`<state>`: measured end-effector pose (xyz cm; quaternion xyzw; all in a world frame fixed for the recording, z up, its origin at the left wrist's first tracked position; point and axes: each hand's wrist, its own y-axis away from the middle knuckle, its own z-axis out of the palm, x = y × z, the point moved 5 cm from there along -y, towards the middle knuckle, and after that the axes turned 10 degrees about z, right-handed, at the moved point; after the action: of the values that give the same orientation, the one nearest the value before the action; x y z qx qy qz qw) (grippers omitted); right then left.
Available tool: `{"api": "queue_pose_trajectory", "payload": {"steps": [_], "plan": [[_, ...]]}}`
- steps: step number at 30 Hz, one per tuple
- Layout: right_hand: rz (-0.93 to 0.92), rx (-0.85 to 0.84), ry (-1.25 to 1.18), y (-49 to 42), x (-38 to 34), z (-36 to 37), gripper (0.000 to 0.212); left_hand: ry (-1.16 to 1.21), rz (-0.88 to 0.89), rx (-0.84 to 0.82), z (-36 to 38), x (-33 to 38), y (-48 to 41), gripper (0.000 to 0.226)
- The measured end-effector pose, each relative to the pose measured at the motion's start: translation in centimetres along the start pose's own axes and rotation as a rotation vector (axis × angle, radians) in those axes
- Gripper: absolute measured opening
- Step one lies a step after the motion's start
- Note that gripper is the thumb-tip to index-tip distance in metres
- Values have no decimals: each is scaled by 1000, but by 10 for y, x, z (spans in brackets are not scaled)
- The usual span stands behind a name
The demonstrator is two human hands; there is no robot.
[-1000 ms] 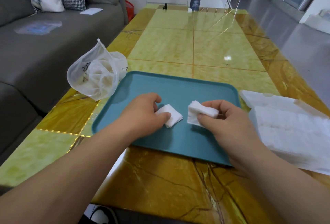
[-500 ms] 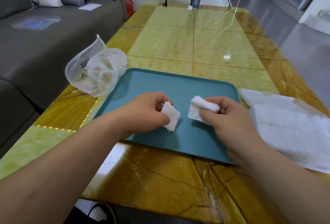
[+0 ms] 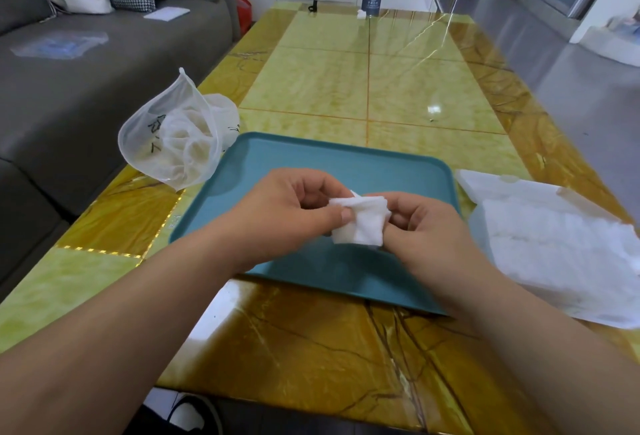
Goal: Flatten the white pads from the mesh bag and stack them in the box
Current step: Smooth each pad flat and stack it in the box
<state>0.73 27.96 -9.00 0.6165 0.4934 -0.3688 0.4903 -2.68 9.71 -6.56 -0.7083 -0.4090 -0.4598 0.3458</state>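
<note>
Pinches white pads (image 3: pixel 360 226) with left hand (image 3: pixel 294 206) and right hand (image 3: pixel 426 226), box (image 3: pixel 554 237) at 3 o'clock. Soft, light, floppy: probably best gripped at opposite edges.

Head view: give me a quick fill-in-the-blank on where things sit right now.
1. The left hand and the right hand pinch the white pads over the teal ____.
2. The mesh bag lies on the table to its ____.
3. The box of flat pads sits to its ____.
Missing: tray; left; right.
</note>
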Motion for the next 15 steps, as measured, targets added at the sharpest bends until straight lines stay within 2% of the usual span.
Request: {"api": "queue_pose_trajectory", "payload": {"steps": [5,8,15], "plan": [[-14,-17,-4,-1,1,0,32,-228,42,-42,-1,-5,-1,10],[-64,3,72,0,1,1,29,-313,76,-85,2,-3,-2,10],[-53,5,82,-1,2,-1,22,-412,107,-109,4,-8,-2,10]]}}
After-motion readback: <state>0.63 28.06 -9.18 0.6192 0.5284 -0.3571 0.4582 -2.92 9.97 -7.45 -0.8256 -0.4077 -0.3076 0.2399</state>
